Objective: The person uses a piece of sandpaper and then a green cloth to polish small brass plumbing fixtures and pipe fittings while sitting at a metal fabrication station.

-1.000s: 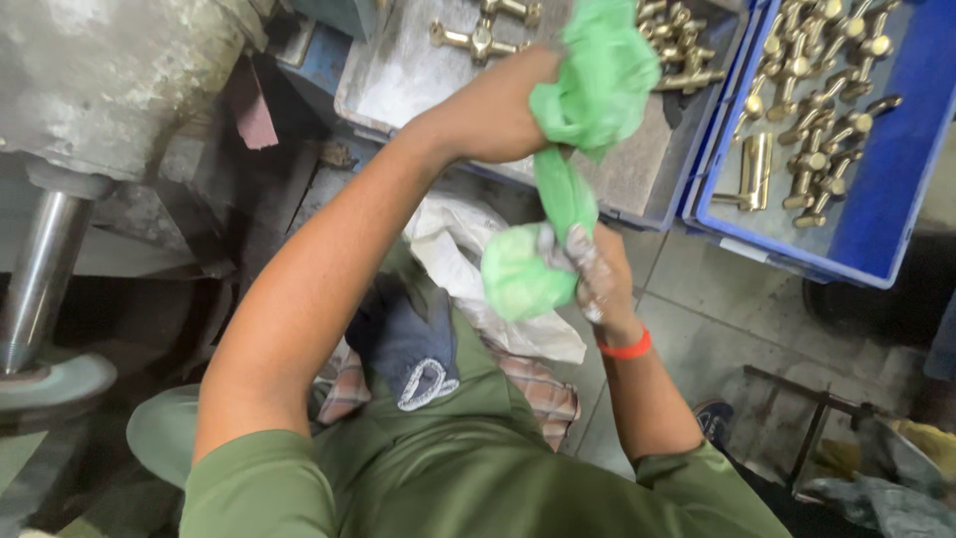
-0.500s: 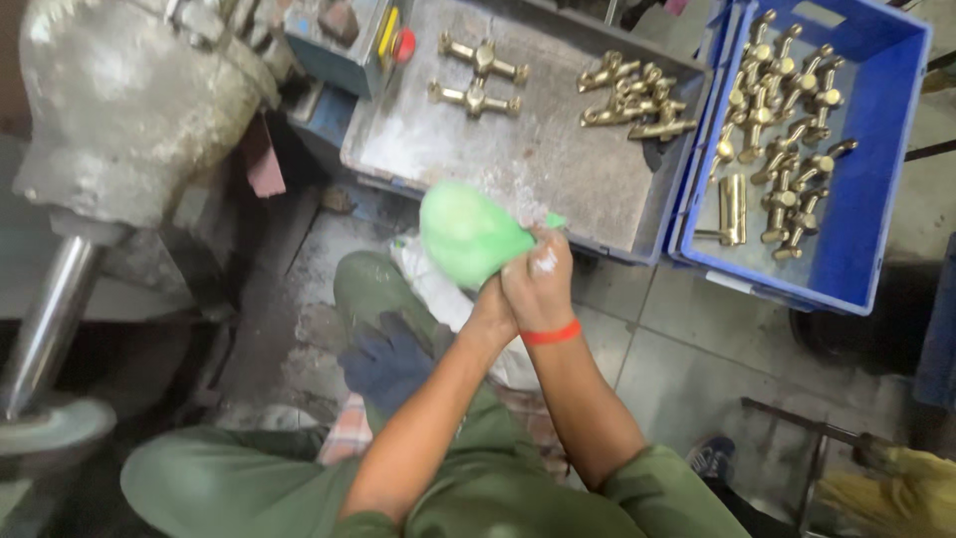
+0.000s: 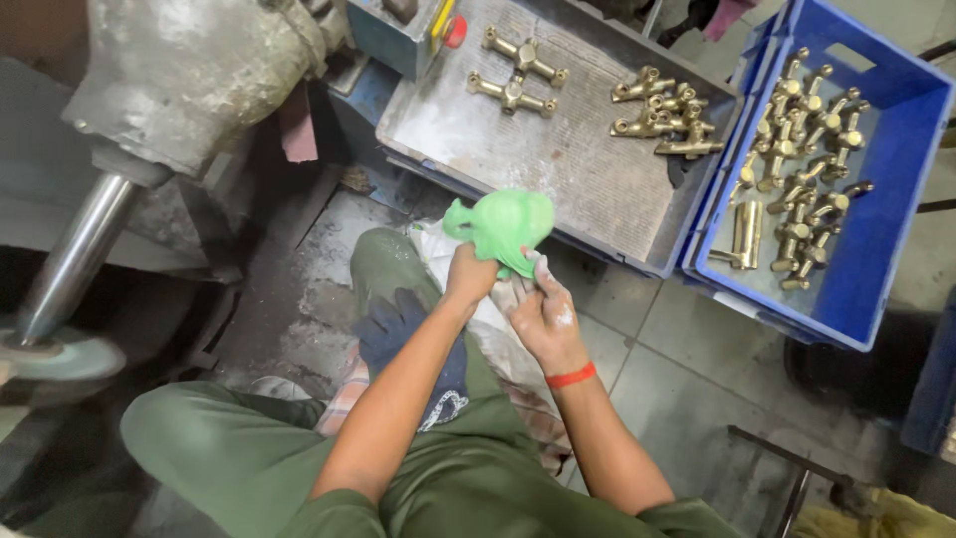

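My left hand (image 3: 468, 279) grips a bunched green cloth (image 3: 506, 227) from below, just in front of the metal tray. My right hand (image 3: 543, 317), with a red band at the wrist, pinches the lower edge of the same cloth. Both hands are dusted with white powder. A dark glove (image 3: 408, 324) lies on my lap over a whitish rag (image 3: 453, 239).
A grey metal tray (image 3: 478, 139) holds brass fittings (image 3: 662, 112). To its right a blue crate (image 3: 896, 159) contains several more brass parts. A polishing machine with a steel shaft (image 3: 75, 264) and a buffing wheel (image 3: 55, 357) stands at the left.
The cloth was stretched between my hands a second ago; it is now balled up. Both hands have come down and together in front of the tray.
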